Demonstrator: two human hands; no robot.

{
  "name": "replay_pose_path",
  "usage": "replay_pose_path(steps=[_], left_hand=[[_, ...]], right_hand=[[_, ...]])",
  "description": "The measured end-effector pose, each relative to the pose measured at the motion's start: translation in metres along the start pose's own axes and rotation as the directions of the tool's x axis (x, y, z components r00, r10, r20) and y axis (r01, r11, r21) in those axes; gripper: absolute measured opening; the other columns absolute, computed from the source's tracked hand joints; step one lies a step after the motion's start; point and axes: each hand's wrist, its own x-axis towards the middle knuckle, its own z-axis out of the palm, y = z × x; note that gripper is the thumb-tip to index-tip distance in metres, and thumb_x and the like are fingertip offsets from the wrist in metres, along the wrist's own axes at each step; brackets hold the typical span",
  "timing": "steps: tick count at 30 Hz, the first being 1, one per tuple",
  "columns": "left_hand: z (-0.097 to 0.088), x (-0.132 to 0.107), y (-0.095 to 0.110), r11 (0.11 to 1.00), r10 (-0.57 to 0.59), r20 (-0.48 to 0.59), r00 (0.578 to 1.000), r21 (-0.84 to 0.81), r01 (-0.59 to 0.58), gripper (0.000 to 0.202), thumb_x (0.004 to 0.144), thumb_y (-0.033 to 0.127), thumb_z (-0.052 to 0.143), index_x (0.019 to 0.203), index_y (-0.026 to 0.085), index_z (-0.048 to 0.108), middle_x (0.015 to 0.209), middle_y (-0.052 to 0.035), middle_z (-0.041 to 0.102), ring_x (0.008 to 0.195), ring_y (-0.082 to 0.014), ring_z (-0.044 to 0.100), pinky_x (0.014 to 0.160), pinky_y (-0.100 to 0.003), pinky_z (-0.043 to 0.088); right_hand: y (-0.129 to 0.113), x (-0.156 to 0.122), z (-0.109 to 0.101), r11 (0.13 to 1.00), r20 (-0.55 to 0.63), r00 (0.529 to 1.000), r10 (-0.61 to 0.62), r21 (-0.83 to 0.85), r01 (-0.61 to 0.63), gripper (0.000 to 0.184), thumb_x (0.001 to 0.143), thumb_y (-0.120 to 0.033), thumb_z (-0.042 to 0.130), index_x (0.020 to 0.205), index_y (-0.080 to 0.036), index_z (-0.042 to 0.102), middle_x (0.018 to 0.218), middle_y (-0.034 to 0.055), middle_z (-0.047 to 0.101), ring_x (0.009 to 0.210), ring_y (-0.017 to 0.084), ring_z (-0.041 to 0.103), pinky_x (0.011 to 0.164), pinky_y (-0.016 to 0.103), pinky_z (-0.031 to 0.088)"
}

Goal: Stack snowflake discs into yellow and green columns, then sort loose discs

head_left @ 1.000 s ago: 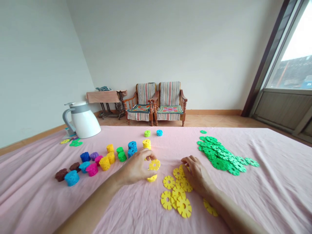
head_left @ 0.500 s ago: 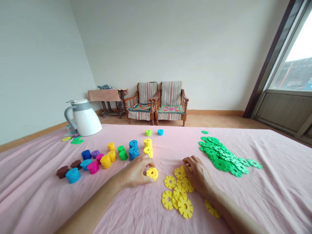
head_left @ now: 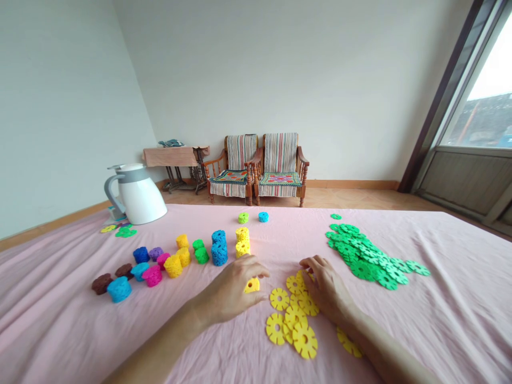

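My left hand (head_left: 234, 285) hovers at a short stack of yellow notched discs (head_left: 252, 286). Its thumb and fingers are apart and point right, past the stack, which shows through the gap between them and is partly hidden by the hand. My right hand (head_left: 330, 285) lies at the right edge of a loose pile of flat yellow discs (head_left: 296, 316), fingers stretched over the top ones. Under its forearm a single yellow disc (head_left: 349, 341) is partly covered. Beyond my left hand stand taller yellow stacks (head_left: 242, 248), next to blue stacks (head_left: 219, 253).
A spread of green discs (head_left: 364, 256) lies to the right on the pink cloth (head_left: 452, 309). More coloured stacks, such as a magenta one (head_left: 152, 276), stand to the left. A white jug (head_left: 142, 197) is at the back left. Small lime (head_left: 243, 217) and blue (head_left: 263, 217) stacks sit farther back.
My left hand has moved slightly right, its thumb and fingers now reaching past the short yellow stack they were around. My right hand stays almost where it was.
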Motion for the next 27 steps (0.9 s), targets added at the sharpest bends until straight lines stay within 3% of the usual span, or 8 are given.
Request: replay_pose_path(steps=[4, 9, 14, 18, 23, 27], left_hand=[[0.017, 0.000, 0.018, 0.992, 0.104, 0.088, 0.991, 0.059, -0.110, 0.025, 0.076, 0.022, 0.068, 0.100, 0.022, 0.061, 0.098, -0.0030, 0.060, 0.099, -0.0213, 0.050, 0.088, -0.033, 0.039], [0.030, 0.001, 0.023, 0.985, 0.080, 0.088, 0.993, 0.145, -0.092, 0.024, 0.077, 0.026, 0.068, 0.099, 0.021, 0.060, 0.097, -0.0042, 0.060, 0.100, -0.0232, 0.048, 0.088, -0.036, 0.038], [0.031, 0.004, 0.022, 0.980, 0.076, 0.110, 0.991, 0.173, -0.094, 0.019, 0.077, 0.027, 0.066, 0.095, 0.021, 0.061, 0.094, -0.0045, 0.058, 0.099, -0.0236, 0.048, 0.087, -0.036, 0.037], [0.029, 0.006, 0.022, 0.985, 0.089, 0.137, 0.987, 0.138, -0.108, 0.020, 0.073, 0.026, 0.068, 0.091, 0.021, 0.062, 0.088, -0.0033, 0.057, 0.095, -0.0228, 0.049, 0.085, -0.034, 0.038], [0.029, 0.003, 0.028, 0.991, 0.117, 0.096, 0.988, 0.049, -0.122, 0.034, 0.070, 0.023, 0.071, 0.102, 0.024, 0.061, 0.097, -0.0027, 0.056, 0.096, -0.0211, 0.049, 0.087, -0.033, 0.038], [0.031, -0.001, 0.040, 0.978, 0.209, 0.141, 0.968, -0.016, -0.209, 0.040, 0.071, 0.035, 0.071, 0.108, 0.024, 0.059, 0.100, -0.0029, 0.057, 0.095, -0.0208, 0.051, 0.089, -0.034, 0.037]], right_hand=[[0.000, 0.000, 0.000, 1.000, 0.004, 1.000, -0.003, 0.000, 0.003, 0.020, 0.082, -0.019, 0.043, 0.092, -0.020, 0.060, 0.088, 0.0056, 0.061, 0.083, 0.019, 0.056, 0.073, 0.030, 0.043], [0.001, 0.000, 0.000, 1.000, 0.002, 1.000, -0.012, 0.002, 0.012, 0.020, 0.081, -0.018, 0.043, 0.093, -0.020, 0.060, 0.088, 0.0055, 0.061, 0.083, 0.019, 0.056, 0.073, 0.030, 0.043], [0.000, 0.000, 0.000, 1.000, 0.006, 1.000, -0.002, -0.008, 0.002, 0.019, 0.081, -0.019, 0.044, 0.091, -0.021, 0.060, 0.088, 0.0051, 0.062, 0.084, 0.019, 0.057, 0.072, 0.030, 0.044], [0.000, 0.000, 0.000, 1.000, 0.007, 1.000, -0.002, -0.007, 0.002, 0.018, 0.081, -0.019, 0.044, 0.091, -0.020, 0.059, 0.088, 0.0052, 0.061, 0.083, 0.019, 0.057, 0.073, 0.030, 0.043], [0.001, 0.000, 0.001, 1.000, -0.007, 1.000, -0.014, -0.007, 0.014, 0.019, 0.081, -0.019, 0.043, 0.092, -0.020, 0.060, 0.087, 0.0053, 0.061, 0.081, 0.018, 0.056, 0.072, 0.030, 0.043], [0.000, 0.000, 0.001, 1.000, -0.025, 0.999, -0.022, -0.004, 0.022, 0.020, 0.082, -0.018, 0.043, 0.091, -0.020, 0.061, 0.086, 0.0052, 0.062, 0.079, 0.018, 0.056, 0.071, 0.029, 0.043]])
